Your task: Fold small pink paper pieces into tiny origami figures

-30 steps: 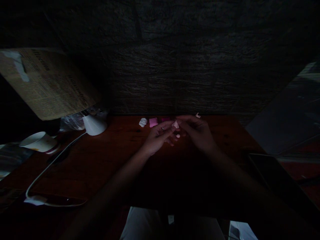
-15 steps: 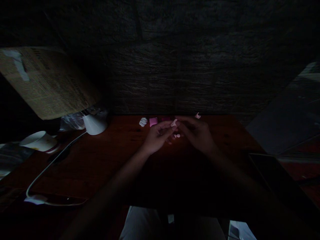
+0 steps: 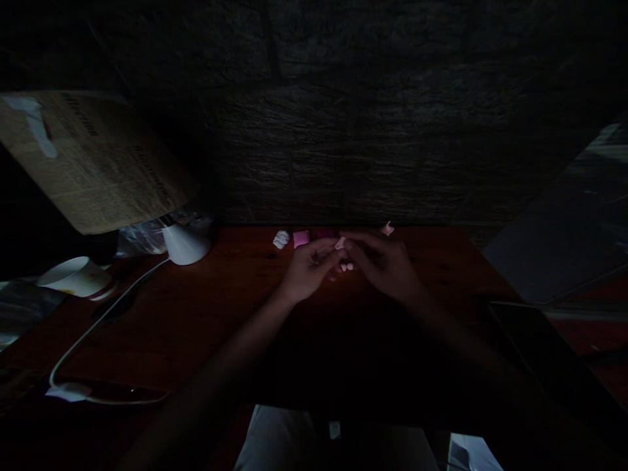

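My left hand (image 3: 307, 267) and my right hand (image 3: 385, 260) meet over the back of the wooden table (image 3: 216, 314). Between their fingertips is a small piece of pale pink, clay-like material (image 3: 340, 243), pinched by both. Just below it, by the left fingers, show small pink balls (image 3: 347, 267); whether they rest on the table or on the fingers I cannot tell. Left of my hands lie a white crumpled lump (image 3: 281, 239) and a pink block (image 3: 301, 238). A dark magenta piece (image 3: 324, 233) is partly hidden behind my left fingers. Another pale pink piece (image 3: 388, 228) lies behind my right hand.
At left stands a lamp with a white base (image 3: 186, 244) and a printed paper shade (image 3: 98, 163). Its cord (image 3: 105, 326) runs along the table near a paper cup (image 3: 78, 277). A dark flat object (image 3: 534, 340) lies at right; a stone-patterned wall (image 3: 314, 131) rises behind.
The fingers have shifted slightly around the pink piece, and the right fingers now cover more of it. Both hands stay in nearly the same place.
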The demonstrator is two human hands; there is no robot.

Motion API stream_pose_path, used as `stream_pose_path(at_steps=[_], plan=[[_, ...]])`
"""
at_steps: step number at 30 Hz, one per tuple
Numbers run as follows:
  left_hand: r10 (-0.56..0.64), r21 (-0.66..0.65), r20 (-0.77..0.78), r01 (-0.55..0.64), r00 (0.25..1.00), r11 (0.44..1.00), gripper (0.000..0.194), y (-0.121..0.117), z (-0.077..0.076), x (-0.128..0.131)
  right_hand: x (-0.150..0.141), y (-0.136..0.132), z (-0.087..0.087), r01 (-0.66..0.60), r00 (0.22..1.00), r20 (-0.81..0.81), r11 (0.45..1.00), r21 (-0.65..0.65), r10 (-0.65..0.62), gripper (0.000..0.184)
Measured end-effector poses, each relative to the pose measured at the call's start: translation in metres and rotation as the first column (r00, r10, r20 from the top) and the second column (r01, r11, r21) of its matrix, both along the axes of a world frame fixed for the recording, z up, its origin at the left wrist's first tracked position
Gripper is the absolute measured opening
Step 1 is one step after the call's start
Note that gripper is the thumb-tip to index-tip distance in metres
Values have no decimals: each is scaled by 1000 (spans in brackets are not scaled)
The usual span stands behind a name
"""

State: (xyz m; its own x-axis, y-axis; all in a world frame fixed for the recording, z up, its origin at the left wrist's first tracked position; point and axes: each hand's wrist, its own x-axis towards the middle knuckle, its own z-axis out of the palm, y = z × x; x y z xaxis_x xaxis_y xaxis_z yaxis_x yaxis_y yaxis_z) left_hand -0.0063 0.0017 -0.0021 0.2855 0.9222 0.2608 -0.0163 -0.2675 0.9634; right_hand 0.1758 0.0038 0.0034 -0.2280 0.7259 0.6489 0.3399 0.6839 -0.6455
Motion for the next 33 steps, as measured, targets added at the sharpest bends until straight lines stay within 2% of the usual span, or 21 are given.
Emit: stream_pose_path(at_steps=[5,10,15,20,27,30,33], plan=[[-11,9,9,11,1000,1000,24,1,-3,0,-1,0,2,-11,999,34,1000,22,10,20],[15,21,20,-16,1000,1000,31,0,1,-1,-1,-3,0,-17,1000,-18,1000,-6,17,28],[17,20,28,-18,999,1000,27,1,2,-2,-1,-3,1,-11,999,36,997,74,8,23],[25,15,44,-26,999,1000,33,2,1,-1,-1,-2,-1,-11,999,34,999,30,10,26],[42,-24,55,-41,998,999,35,1,3,0,-1,-3,0,-28,998,52,998,47,26,28],[40,-33,97,-37,994,999,38,1,2,0,-3,-3,-1,-25,999,32,1000,16,25,29],[49,-84,146,-37,988,996,40,2,2,-1,-5,-3,-4,-33,999,-42,996,-85,30,34]])
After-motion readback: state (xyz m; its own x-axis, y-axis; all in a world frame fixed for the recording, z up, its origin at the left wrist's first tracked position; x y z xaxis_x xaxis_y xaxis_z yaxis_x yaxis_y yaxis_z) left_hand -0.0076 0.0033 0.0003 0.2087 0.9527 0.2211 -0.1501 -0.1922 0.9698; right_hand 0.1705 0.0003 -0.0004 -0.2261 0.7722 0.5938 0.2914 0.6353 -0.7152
